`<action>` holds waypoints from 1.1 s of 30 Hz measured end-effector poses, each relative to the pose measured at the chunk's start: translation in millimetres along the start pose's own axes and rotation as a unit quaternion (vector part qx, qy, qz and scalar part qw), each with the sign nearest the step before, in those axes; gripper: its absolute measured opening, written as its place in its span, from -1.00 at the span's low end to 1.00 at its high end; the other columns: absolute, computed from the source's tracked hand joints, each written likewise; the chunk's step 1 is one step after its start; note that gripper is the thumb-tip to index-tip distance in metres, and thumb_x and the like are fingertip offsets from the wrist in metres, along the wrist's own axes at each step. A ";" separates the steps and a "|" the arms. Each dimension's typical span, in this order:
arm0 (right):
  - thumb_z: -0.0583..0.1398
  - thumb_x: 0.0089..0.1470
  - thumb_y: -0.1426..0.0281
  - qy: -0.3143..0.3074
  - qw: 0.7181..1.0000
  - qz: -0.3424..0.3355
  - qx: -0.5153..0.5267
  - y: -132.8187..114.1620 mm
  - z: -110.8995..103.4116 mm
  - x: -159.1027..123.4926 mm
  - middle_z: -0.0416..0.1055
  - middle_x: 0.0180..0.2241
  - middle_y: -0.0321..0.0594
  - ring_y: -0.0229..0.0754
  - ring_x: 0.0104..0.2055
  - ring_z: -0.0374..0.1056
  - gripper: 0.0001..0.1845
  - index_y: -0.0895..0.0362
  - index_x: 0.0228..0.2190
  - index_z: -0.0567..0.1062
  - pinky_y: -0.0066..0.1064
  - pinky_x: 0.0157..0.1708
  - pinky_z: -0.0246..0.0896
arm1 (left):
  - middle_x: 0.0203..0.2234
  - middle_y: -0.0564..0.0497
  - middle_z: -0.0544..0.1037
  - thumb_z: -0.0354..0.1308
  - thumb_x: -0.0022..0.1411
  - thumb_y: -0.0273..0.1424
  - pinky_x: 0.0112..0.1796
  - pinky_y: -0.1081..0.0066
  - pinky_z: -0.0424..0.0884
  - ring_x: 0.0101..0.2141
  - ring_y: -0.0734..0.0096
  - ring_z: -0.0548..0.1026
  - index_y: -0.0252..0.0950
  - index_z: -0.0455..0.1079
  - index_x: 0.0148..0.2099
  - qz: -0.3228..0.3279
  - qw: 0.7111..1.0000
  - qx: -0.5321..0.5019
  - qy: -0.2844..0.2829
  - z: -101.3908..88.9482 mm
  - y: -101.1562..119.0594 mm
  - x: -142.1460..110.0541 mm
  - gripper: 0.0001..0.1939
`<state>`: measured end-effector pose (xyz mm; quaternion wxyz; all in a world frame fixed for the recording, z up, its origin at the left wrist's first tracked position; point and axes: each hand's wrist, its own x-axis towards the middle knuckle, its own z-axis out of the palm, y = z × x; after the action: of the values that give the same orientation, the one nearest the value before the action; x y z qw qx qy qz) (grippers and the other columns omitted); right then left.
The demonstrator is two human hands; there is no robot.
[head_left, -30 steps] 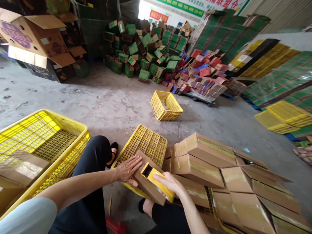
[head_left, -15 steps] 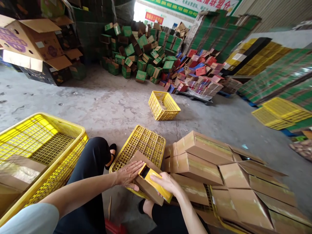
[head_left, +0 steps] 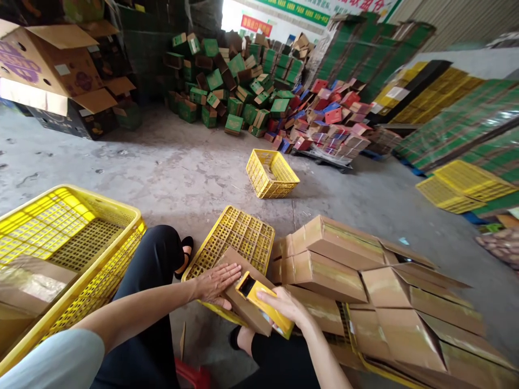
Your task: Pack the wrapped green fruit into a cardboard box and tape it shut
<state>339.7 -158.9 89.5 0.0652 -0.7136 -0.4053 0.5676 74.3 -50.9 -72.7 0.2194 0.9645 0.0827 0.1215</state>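
Note:
A small brown cardboard box [head_left: 241,308] lies on an upturned yellow crate [head_left: 237,237] in front of my knees. My left hand [head_left: 214,282] lies flat on the box's near end, fingers stretched out. My right hand [head_left: 284,305] grips a yellow tape dispenser [head_left: 263,302] pressed onto the top of the box. To the right of the crate stands a stack of taped brown boxes [head_left: 332,259].
A big yellow crate [head_left: 68,237] with brown boxes inside stands at my left. A small yellow basket [head_left: 271,174] sits on the concrete floor ahead. Heaps of green and red boxes [head_left: 259,92] fill the back; flat cartons and yellow crates [head_left: 466,183] lie at right.
My right hand has drawn the tape dispenser a little toward me along the box. My left hand stays flat on the box.

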 end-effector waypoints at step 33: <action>0.16 0.25 -0.04 -0.074 0.990 0.004 0.123 11.8 -19.6 11.0 0.56 -0.58 -0.13 -0.19 -0.58 0.45 -0.45 0.21 -0.37 0.56 -0.44 -0.49 0.40 | 0.47 -0.20 0.12 -0.27 0.58 -0.01 0.33 0.08 0.23 0.42 0.06 0.18 -0.18 -0.55 0.58 -0.288 0.940 -0.161 0.089 11.2 -19.6 3.1 -0.21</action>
<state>362.9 -152.3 81.5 0.1197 -0.6577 -0.3329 0.6650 78.2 -37.3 -90.6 0.3890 0.8367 0.3554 0.1497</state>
